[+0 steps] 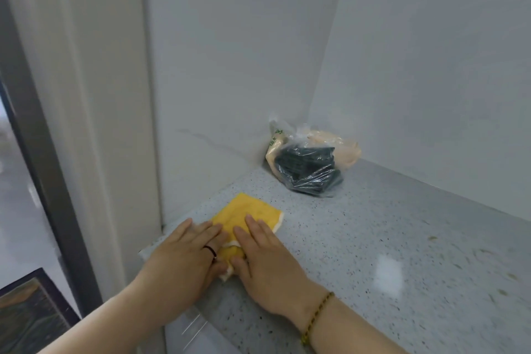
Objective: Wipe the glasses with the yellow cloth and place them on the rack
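A yellow cloth [247, 211] lies folded flat on the speckled grey counter [373, 238], near its left end by the wall. My left hand [184, 256], with a dark ring on one finger, rests palm down on the cloth's near left part. Pressed flat beside it, my right hand [264, 256] covers the cloth's near right part, fingers straight and together. Both palms lie on the cloth without gripping it. No glasses and no rack are in view.
A clear plastic bag [310, 164] holding dark green pads and something beige sits in the back corner against the white walls. A pale door frame [86, 123] and a dark window frame stand at the left. The counter edge runs along the lower left.
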{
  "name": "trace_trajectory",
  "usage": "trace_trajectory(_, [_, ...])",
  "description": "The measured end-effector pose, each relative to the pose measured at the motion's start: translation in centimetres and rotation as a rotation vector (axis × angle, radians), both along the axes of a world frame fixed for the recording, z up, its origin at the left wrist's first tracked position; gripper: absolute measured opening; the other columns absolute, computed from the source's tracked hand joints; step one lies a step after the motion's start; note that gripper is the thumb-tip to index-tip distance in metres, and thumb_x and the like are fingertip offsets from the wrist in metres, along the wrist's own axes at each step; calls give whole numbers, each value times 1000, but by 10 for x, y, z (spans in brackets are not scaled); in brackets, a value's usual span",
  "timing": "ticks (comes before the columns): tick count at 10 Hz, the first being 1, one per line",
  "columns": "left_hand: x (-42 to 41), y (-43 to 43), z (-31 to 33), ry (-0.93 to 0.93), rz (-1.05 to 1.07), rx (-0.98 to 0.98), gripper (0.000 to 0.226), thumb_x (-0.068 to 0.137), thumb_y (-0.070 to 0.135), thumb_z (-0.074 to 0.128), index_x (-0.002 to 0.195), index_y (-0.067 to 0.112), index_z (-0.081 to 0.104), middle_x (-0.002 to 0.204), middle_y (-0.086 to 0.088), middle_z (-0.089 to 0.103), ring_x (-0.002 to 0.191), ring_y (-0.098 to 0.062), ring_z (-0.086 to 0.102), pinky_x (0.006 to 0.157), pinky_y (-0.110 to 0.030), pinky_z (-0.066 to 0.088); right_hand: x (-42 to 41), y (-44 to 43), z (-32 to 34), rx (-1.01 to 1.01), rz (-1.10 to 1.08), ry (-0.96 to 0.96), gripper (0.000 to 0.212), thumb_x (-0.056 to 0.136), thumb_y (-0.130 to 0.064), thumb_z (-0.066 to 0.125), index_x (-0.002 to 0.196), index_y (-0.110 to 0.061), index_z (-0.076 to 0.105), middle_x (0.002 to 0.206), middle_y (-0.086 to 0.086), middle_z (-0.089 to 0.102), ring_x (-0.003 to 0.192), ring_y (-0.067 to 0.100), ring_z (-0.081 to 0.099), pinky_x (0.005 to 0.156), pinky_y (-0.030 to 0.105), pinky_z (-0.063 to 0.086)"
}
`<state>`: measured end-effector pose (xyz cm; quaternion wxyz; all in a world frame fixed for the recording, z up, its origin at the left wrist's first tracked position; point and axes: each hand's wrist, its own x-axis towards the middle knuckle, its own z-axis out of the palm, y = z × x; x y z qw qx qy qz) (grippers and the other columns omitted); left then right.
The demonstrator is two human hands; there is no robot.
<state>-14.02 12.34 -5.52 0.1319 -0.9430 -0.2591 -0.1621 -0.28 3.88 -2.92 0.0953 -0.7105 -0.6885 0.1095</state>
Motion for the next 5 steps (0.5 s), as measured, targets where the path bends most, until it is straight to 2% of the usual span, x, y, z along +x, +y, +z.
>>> trace_trajectory(1, [3, 16, 2, -21, 42, 81, 52, 74, 41, 33, 72, 13, 77, 79, 0, 76, 72, -16, 73, 84, -30, 33, -2, 18, 1, -32, -35, 26, 53, 98, -36, 22, 145, -20, 5, 154, 1, -11, 141, 15, -12, 113, 26, -5])
trace_trajectory(2, [4, 31, 12, -16, 93, 100, 41, 64, 41, 46, 65, 13, 76, 73, -1, 75, 65, -16, 72, 65, -24, 52, -5, 39, -2, -23, -58, 35, 52, 98, -34, 23, 145, -18, 7, 155, 3, -9, 141, 17, -10, 114, 28, -4])
trace_trajectory(3, [5, 44, 9, -4, 135, 57, 47, 30, 31, 93, 68, 8, 76, 73, -7, 75, 64, -23, 72, 46, -33, 54, -6, 56, -1, -40, -72, 14, 52, 98, -35, 23, 145, -19, 6, 155, 3, -9, 141, 18, -10, 115, 30, -4])
trace_trajectory(4, [6, 45, 7, -58, 137, 62, 57, 20, 21, 95, 71, 5, 75, 75, -12, 74, 66, -28, 72, 48, -39, 55, -5, 53, 2, -10, -71, 118, 54, 96, -33, 32, 144, -22, 9, 155, 3, -7, 142, 19, -6, 115, 31, 1])
trace_trajectory(5, [9, 29, 14, -131, 118, 53, 42, 43, 20, 86, 80, 4, 74, 82, -15, 74, 71, -33, 72, 54, -43, 56, -1, 29, 4, 195, -105, 244, 59, 92, -27, 43, 143, -25, 15, 155, 1, 1, 140, 20, 6, 114, 30, 10])
